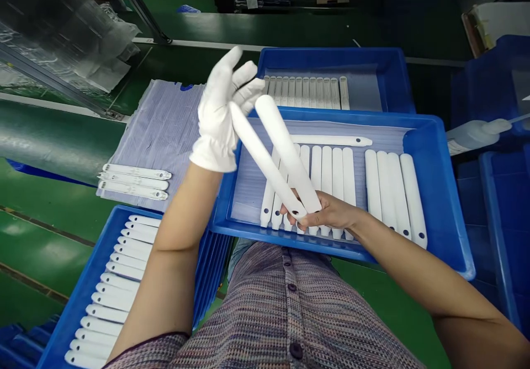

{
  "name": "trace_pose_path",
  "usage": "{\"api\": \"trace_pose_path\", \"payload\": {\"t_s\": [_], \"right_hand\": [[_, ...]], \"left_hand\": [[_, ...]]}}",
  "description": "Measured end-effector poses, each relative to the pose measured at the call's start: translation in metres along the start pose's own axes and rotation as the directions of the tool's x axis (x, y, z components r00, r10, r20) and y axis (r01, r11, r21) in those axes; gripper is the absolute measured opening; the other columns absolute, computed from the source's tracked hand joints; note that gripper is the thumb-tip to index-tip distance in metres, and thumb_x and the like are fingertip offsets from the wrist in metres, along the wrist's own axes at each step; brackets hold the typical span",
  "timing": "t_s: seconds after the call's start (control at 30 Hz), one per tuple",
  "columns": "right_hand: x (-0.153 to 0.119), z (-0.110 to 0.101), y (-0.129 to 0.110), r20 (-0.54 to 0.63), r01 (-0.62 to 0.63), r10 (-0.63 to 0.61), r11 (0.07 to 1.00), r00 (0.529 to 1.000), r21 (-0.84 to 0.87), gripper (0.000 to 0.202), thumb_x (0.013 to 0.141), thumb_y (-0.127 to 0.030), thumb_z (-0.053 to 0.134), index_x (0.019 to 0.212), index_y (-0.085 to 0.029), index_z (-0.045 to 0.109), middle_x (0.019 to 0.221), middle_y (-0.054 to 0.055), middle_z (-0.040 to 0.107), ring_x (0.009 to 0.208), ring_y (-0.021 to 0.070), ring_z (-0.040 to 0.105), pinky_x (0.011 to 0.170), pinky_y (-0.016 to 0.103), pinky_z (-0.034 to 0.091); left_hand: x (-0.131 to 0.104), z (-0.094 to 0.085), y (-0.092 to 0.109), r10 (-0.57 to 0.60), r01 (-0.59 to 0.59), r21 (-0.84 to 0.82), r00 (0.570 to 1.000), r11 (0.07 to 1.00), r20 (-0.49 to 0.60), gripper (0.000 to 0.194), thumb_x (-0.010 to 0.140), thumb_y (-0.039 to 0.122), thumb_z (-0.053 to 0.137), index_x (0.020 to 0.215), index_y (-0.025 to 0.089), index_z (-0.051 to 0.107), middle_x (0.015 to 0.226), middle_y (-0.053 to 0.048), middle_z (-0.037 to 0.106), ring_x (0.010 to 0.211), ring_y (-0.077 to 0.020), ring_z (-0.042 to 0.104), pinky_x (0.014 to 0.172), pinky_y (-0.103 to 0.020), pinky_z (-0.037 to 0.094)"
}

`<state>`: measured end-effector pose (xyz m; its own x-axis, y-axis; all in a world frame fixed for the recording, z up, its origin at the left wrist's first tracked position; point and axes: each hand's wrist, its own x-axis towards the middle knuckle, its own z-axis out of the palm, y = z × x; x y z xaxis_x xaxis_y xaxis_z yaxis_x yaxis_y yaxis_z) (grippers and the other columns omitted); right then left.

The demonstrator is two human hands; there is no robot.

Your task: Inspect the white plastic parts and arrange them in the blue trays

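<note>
the right hand (pixel 327 213) pinches two strips (pixel 285 148) by their near ends, above the tray (pixel 364 117); the gloved left hand (pixel 219 104) is open beside their far ends, contact unclear; a light, steady pinch should keep their faces from rubbing or smudging.

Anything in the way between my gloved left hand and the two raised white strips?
Nothing visible. The left hand is right by the upper ends of the white strips; the right hand grips their lower ends.
</note>
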<state>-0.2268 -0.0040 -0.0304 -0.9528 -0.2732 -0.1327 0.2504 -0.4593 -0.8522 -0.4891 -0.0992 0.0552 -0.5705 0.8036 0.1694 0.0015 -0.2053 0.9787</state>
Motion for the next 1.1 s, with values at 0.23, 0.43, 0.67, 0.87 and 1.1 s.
{"api": "trace_pose_path", "payload": {"t_s": [0.23,0.43,0.67,0.87,1.1], "right_hand": [[0.005,-0.002,0.007,-0.237,0.062,-0.064,0.998,0.969,-0.015,0.046,0.08,-0.039,0.089,0.118,-0.019,0.073,0.114,0.009,0.073,0.096,0.0191,0.071,0.086,0.04,0.064],[0.006,0.001,0.005,-0.6,0.025,-0.262,0.927,0.755,-0.374,0.041,0.08,-0.059,0.084,0.103,-0.027,0.071,0.103,0.006,0.073,0.102,0.0289,0.069,0.098,0.052,0.056],[0.009,0.004,-0.003,-0.664,0.221,-0.378,0.924,0.645,-0.311,0.041,0.081,-0.058,0.084,0.102,-0.03,0.062,0.1,0.004,0.073,0.1,0.0256,0.07,0.095,0.046,0.06],[0.001,0.003,-0.005,-0.67,0.325,-0.398,0.915,0.627,-0.239,0.036,0.09,-0.056,0.076,0.108,-0.03,0.06,0.099,0.001,0.066,0.074,0.0165,0.063,0.066,0.033,0.059],[0.002,0.007,-0.012,-0.681,0.308,-0.335,0.937,0.651,-0.166,0.046,0.089,-0.053,0.074,0.129,-0.034,0.065,0.097,0.001,0.06,0.074,0.0156,0.059,0.066,0.032,0.056]], "left_hand": [[-0.069,0.083,-0.039,-0.27,0.329,-0.258,0.933,0.908,0.239,0.062,0.093,0.062,0.067,0.143,0.026,0.063,0.113,-0.011,0.078,0.085,-0.0274,0.077,0.06,-0.036,0.06],[-0.08,0.084,-0.047,-0.291,0.345,-0.269,0.931,0.899,0.222,0.044,0.091,0.05,0.074,0.122,0.021,0.079,0.078,-0.007,0.077,0.062,-0.0192,0.071,0.063,-0.032,0.059],[-0.076,0.082,-0.046,-0.37,0.444,-0.314,0.889,0.839,0.27,0.059,0.09,0.065,0.069,0.125,0.018,0.076,0.07,-0.007,0.074,0.054,-0.0217,0.068,0.055,-0.034,0.055],[-0.065,0.072,-0.05,-0.375,0.448,-0.508,0.894,0.736,0.245,0.056,0.093,0.068,0.066,0.115,0.018,0.077,0.087,-0.008,0.074,0.081,-0.0191,0.072,0.075,-0.029,0.061],[-0.066,0.069,-0.055,-0.452,0.543,-0.567,0.837,0.619,0.307,0.07,0.094,0.078,0.052,0.117,0.017,0.076,0.058,0.0,0.056,0.049,-0.0126,0.055,0.05,-0.025,0.05]]}}
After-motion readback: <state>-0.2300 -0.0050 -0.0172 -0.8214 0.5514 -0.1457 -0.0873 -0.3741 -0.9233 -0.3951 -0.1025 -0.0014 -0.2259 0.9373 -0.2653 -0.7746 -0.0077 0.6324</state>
